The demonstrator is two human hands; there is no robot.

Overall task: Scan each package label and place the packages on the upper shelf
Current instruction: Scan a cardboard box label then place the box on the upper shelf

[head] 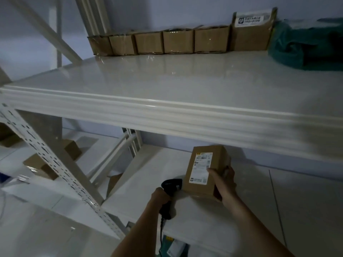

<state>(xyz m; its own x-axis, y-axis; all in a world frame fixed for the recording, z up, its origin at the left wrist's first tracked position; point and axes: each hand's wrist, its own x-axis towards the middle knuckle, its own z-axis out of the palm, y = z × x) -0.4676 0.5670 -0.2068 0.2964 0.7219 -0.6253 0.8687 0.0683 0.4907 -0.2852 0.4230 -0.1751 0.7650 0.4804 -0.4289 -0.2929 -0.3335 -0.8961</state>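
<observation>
Cardboard package (205, 173) sits on the lower shelf (250, 210), white label (201, 168) facing up, the right hand (223, 184) gripping its right side. Left hand (161, 198) grips a black barcode scanner (169, 184) just beside it. Six boxes (178, 41) line the upper shelf (167, 86).

Brown package (202, 175), white label (201, 169); black scanner (169, 184); cream shelf (167, 86).

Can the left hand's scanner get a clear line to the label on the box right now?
Probably yes. The left hand holds the scanner beside the box, whose label faces up; only the right hand's thumb touches its edge.
</observation>
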